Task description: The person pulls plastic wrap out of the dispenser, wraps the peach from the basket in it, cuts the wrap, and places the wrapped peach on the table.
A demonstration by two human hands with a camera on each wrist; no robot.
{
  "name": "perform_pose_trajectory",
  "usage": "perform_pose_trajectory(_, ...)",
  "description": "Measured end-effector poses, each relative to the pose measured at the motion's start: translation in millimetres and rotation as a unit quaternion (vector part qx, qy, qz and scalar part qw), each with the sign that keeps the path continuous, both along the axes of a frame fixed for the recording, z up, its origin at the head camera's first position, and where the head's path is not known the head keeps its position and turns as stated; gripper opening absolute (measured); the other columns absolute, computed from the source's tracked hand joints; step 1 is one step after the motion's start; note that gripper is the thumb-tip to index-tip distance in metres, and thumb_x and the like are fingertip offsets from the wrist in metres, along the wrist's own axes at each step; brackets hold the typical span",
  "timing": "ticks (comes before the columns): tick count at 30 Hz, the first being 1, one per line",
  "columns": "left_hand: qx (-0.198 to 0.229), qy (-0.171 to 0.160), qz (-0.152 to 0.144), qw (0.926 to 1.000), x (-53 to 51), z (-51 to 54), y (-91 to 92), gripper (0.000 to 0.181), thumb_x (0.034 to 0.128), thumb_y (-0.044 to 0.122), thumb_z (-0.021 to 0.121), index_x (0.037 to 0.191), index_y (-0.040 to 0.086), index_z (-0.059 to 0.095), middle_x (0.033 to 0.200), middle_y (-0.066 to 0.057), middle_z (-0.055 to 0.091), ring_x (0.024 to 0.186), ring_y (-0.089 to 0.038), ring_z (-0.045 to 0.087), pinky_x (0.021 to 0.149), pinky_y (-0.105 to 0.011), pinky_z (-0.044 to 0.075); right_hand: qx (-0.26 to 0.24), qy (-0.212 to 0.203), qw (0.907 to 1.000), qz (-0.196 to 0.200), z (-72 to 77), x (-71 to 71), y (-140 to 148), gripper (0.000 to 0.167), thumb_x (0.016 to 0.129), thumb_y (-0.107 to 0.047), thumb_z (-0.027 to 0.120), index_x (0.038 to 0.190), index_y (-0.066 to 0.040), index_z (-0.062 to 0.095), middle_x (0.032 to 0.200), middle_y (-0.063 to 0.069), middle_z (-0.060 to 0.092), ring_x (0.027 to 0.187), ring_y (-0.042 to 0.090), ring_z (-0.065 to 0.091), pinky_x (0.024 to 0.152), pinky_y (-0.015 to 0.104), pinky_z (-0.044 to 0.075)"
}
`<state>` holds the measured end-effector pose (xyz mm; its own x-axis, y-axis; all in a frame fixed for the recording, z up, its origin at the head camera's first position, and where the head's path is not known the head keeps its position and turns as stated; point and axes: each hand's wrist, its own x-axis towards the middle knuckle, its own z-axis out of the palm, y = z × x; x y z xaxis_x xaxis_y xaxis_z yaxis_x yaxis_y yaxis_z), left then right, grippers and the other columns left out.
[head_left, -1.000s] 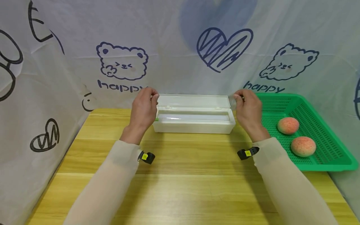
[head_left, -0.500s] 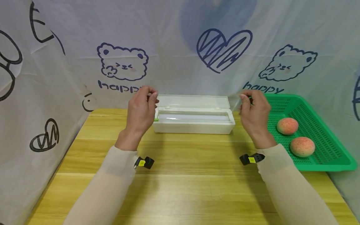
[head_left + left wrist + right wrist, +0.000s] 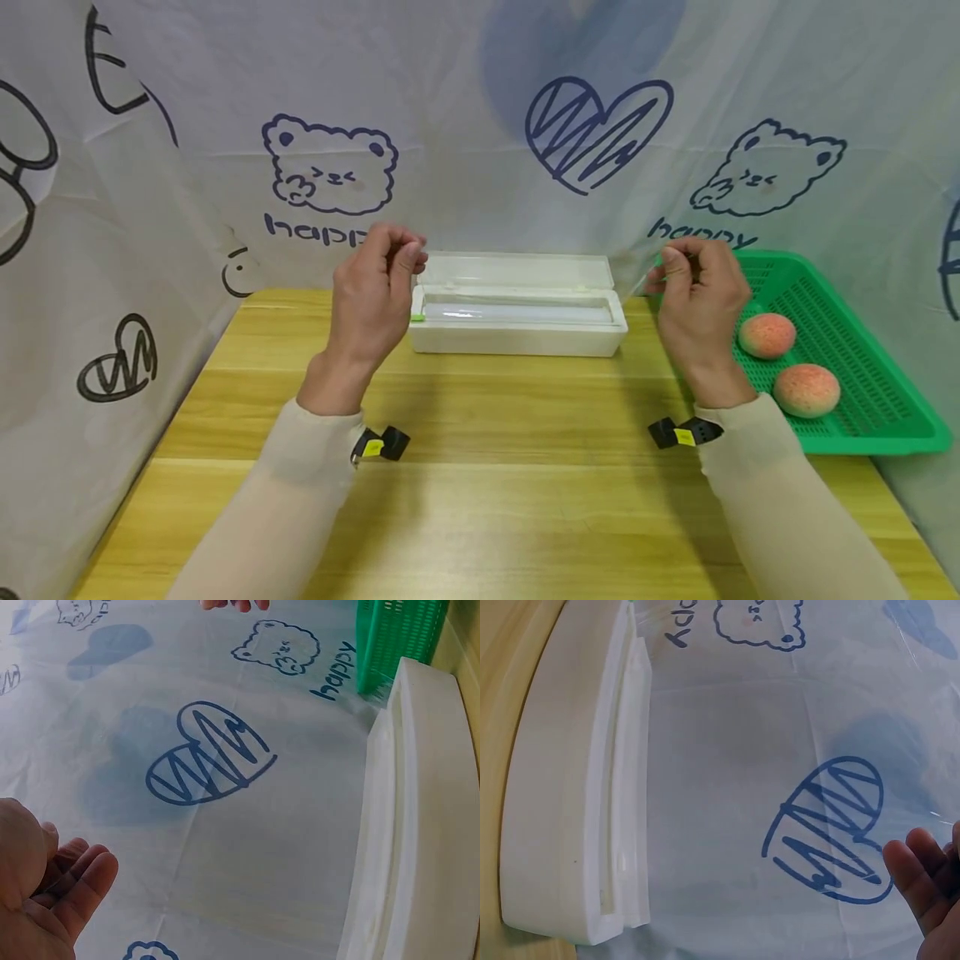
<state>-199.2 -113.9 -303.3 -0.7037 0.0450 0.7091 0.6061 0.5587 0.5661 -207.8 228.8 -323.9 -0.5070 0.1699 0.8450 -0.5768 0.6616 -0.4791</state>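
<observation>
A white plastic wrap dispenser (image 3: pixel 517 340) lies across the table with its lid (image 3: pixel 517 270) raised at the back. Inside is a pale roll (image 3: pixel 517 313), and a small green piece (image 3: pixel 417 317) shows at its left end. Clear plastic wrap (image 3: pixel 640 283) is stretched up from the box; it is hardly visible except for a sheen by the right hand. My left hand (image 3: pixel 367 300) pinches the wrap near the box's left end, thumb against curled fingers. Beyond the right end, my right hand (image 3: pixel 703 312) pinches the other side. Both hands are raised above the box.
To the right stands a green plastic basket (image 3: pixel 885 383) holding two peaches (image 3: pixel 767 336), close beside the right forearm. A white printed cloth (image 3: pixel 480 200) hangs behind the wooden table (image 3: pixel 510 500) and along its sides.
Both hands have moved apart and slightly back toward me, the right one farther, now overlapping the basket. The dispenser and peaches stay in place.
</observation>
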Motion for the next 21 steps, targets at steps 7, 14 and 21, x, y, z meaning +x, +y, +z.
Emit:
perform_pose_trajectory(7, 0.02, 0.03, -0.025, 0.999, 10.5, 8.5, 1.2, 0.02, 0.11, 0.013, 0.054, 0.113, -0.005, 0.062, 0.103, -0.018, 0.073, 0.094, -0.027, 0.075, 0.084, -0.035, 0.062, -0.018, 0.019, 0.9995, 0.015, 6.9, 9.0, -1.2, 0.017, 0.106, -0.003, 0.06, 0.103, 0.014, 0.063, 0.096, 0.029, 0.064, 0.081, -0.016, 0.061, 0.076, 0.006, 0.051)
perform_pose_trajectory(14, 0.024, 0.06, -0.037, 0.9972, 17.4, 11.9, 0.3, 0.021, 0.11, 0.014, 0.054, 0.114, -0.005, 0.061, 0.107, -0.019, 0.073, 0.097, -0.024, 0.075, 0.087, -0.021, 0.059, -0.059, 0.069, 0.9957, 0.016, 9.1, 16.9, -4.5, 0.015, 0.103, 0.002, 0.063, 0.098, 0.016, 0.063, 0.09, 0.029, 0.068, 0.084, -0.011, 0.063, 0.078, 0.011, 0.05)
perform_pose_trajectory(21, 0.029, 0.092, -0.052, 0.9939, 30.3, 18.0, -0.8, 0.014, 0.1081, 0.007, 0.056, 0.111, -0.006, 0.061, 0.109, -0.019, 0.073, 0.097, -0.025, 0.076, 0.09, -0.022, 0.059, -0.098, 0.108, 0.9885, 0.04, 13.0, 29.6, -8.6, 0.021, 0.103, 0.0, 0.063, 0.095, 0.019, 0.061, 0.092, 0.03, 0.065, 0.086, -0.003, 0.07, 0.083, 0.019, 0.057)
